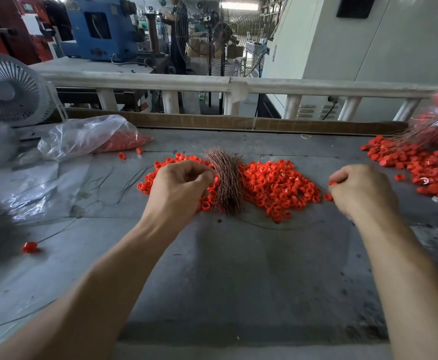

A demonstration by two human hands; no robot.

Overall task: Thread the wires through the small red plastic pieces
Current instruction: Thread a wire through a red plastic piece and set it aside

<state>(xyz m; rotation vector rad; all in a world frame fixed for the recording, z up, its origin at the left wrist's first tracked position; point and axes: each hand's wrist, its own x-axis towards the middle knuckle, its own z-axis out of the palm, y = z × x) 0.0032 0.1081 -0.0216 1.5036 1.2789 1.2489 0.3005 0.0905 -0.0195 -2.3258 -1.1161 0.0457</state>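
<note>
A bundle of thin copper-coloured wires lies on the grey worktop, and everything else is easiest placed from it. Loose red plastic pieces are heaped on both sides of the bundle, the thicker spread just to its right, a thinner one to its left and partly under the left hand. That hand sits right against the bundle's left edge with its fingers curled in, tips pressed together at the strands; it looks to be picking out a wire, though no single strand can be made out in the pinch. The right hand is held well to the right of the bundle, beyond the heap, fingers curled, with one red piece pinched between thumb and forefinger.

Far to the right of the bundle is a finished pile, red pieces with wires trailing out of them, so a fair batch is already threaded. One more threaded piece lies alone far to the left and nearer the person. Back and left of the bundle, a clear plastic bag holds more red pieces.

I would judge the job well under way but far from done: the heap and the bundle are both still large.
</note>
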